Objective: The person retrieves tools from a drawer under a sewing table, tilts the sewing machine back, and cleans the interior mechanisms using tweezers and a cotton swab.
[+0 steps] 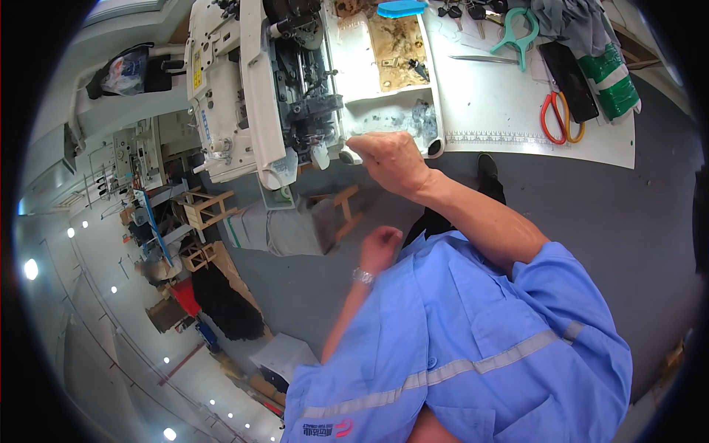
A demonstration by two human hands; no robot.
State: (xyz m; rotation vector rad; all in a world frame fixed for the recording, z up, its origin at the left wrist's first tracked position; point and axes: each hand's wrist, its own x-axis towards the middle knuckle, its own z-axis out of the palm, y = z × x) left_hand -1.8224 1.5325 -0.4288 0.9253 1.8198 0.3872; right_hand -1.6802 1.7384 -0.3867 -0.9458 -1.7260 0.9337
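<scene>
A sewing machine point(218, 96) lies tipped over on its side, its dark underside mechanism point(303, 88) exposed. Beside it an open oil pan point(388, 92) shows brown oily residue and small metal parts. My right hand point(395, 162) is closed at the pan's front edge, close to the mechanism; whatever its fingers grip is hidden. Lower down, before my body, my left hand point(379, 247) hangs with curled fingers, slightly blurred, a metal watch point(362, 275) on the wrist. Nothing can be made out in it.
Across the table point(473, 103) lie red-and-orange scissors point(554, 118), a black phone point(567, 81), tweezers point(484, 59), a green clamp-like tool point(519, 37) and a green package point(609, 81). A blue object point(402, 8) sits behind the pan. A cloth-covered stool point(284, 225) stands below.
</scene>
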